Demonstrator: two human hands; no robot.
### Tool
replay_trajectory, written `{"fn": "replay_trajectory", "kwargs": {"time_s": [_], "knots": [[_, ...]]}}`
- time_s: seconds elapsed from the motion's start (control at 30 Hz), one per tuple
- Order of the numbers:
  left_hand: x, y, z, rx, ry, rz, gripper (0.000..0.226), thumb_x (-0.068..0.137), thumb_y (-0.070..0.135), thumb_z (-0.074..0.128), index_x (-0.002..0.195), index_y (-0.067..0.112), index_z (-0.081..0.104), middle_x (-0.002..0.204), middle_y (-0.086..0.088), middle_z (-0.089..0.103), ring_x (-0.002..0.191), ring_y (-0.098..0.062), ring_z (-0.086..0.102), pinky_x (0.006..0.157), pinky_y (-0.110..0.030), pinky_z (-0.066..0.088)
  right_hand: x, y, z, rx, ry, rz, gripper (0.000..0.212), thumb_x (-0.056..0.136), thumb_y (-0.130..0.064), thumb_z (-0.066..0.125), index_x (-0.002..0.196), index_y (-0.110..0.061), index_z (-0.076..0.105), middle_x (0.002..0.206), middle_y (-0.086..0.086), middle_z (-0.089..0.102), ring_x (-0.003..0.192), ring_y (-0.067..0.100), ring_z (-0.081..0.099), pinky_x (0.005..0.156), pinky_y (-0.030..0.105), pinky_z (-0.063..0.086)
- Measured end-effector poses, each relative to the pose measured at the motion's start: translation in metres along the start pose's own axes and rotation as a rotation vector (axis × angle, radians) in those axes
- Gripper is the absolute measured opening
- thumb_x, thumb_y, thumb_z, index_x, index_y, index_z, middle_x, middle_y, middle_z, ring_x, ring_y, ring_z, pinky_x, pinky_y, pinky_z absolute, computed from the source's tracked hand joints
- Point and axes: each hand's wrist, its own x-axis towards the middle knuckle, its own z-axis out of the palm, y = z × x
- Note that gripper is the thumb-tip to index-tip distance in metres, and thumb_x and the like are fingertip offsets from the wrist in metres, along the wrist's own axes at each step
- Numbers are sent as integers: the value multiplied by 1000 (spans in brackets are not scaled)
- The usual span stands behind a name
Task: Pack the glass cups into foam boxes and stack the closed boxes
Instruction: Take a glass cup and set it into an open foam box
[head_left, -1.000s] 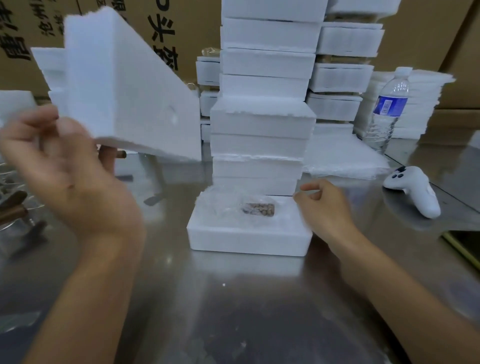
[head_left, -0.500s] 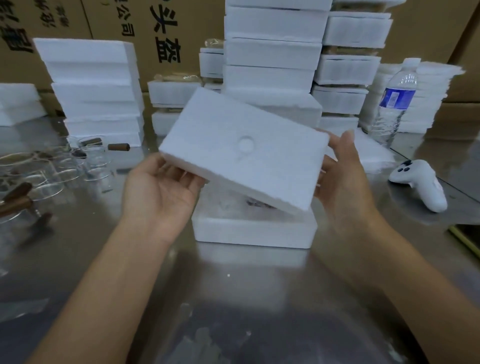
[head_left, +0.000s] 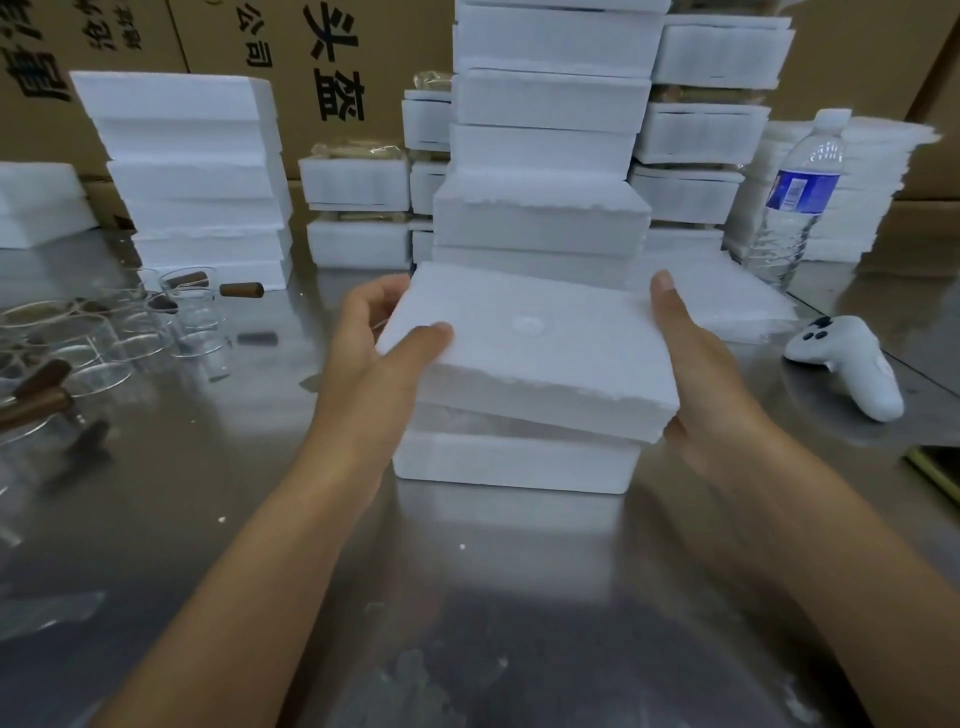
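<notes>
Reflective steel tabletop (head_left: 182, 467); brown cardboard cartons (head_left: 395, 31) behind (black printed characters); soft, even light.

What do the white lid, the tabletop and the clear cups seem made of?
White rectangular lid: expanded foam, matte, crumbly ragged edges. Grey tabletop: probably stainless steel, brushed, blurred reflections. Clear round cups: apparently glass, transparent with glinting rims.

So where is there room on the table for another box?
Bare table in front of the foam box, nearest you. Also the strip between the glass cups and the left hand. Foam stacks crowd the back.
</notes>
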Motion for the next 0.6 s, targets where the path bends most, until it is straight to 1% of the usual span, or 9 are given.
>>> {"fn": "replay_trajectory", "kwargs": {"time_s": [0.1, 0.2, 0.3, 0.33, 0.4, 0.5, 0.53, 0.57, 0.6], "knots": [[-1, -1, -1, 55, 28, 32, 25, 85, 13, 63, 101, 31, 56, 105, 13, 61, 100, -8, 59, 73, -20, 42, 1, -1, -3, -1, 84, 4, 45, 88, -57, 50, 95, -16, 66, 97, 4, 73, 95, 23, 68, 96, 44, 48], [2, -2, -3, 57, 69, 23, 22, 85, 14, 64, 94, 32, 56, 98, 13, 59, 92, -8, 58, 69, -20, 42, 3, 2, -3, -18, 84, 7, 64, 86, -55, 54, 116, 1, 57, 112, 16, 67, 105, 32, 63, 101, 49, 43], [5, -4, -3, 51, 94, -22, 21, 85, 13, 64, 92, 32, 55, 92, 13, 58, 84, -7, 58, 65, -19, 42, 3, 4, 1, -63, 101, -14, 80, 84, -57, 55, 124, 11, 44, 123, 28, 53, 109, 43, 57, 102, 50, 41], [6, -5, -3, 33, 100, -50, 21, 86, 12, 63, 91, 31, 55, 91, 12, 58, 83, -8, 58, 65, -19, 42, 2, 4, 2, -84, 120, -20, 82, 84, -58, 55, 122, 14, 42, 123, 30, 51, 100, 42, 61, 96, 43, 45], [8, -9, -2, -15, 115, -95, 21, 86, 11, 63, 91, 29, 55, 92, 11, 59, 83, -9, 59, 67, -21, 44, 2, 6, 3, -104, 151, -23, 81, 84, -57, 56, 111, 18, 48, 115, 34, 53, 82, 35, 58, 80, 33, 38], [9, -11, -1, -56, 137, -138, 20, 86, 10, 62, 93, 28, 56, 96, 9, 62, 86, -11, 61, 70, -24, 45, 1, 8, 3, -110, 165, -31, 73, 84, -59, 55, 97, 12, 55, 94, 34, 57, 78, 31, 54, 78, 33, 36], [10, -11, -2, -76, 139, -156, 21, 86, 9, 62, 94, 27, 56, 97, 8, 63, 87, -12, 61, 70, -25, 46, 1, 8, 4, -123, 157, -39, 76, 84, -60, 54, 99, 15, 52, 98, 33, 59, 84, 15, 37, 81, 35, 40], [11, -11, -3, -96, 136, -175, 21, 86, 9, 62, 96, 27, 58, 98, 7, 64, 87, -12, 62, 70, -25, 46, 2, 8, 4, -139, 150, -49, 79, 84, -59, 54, 106, 17, 49, 110, 34, 58, 114, 47, 42, 86, 40, 44], [12, -11, -4, -112, 127, -191, 21, 86, 8, 62, 99, 25, 59, 98, 6, 65, 86, -13, 63, 70, -25, 47, 1, 8, 5, -143, 142, -51, 78, 84, -57, 56, 110, 16, 47, 116, 34, 54, 98, 51, 55, 91, 43, 46]]}}
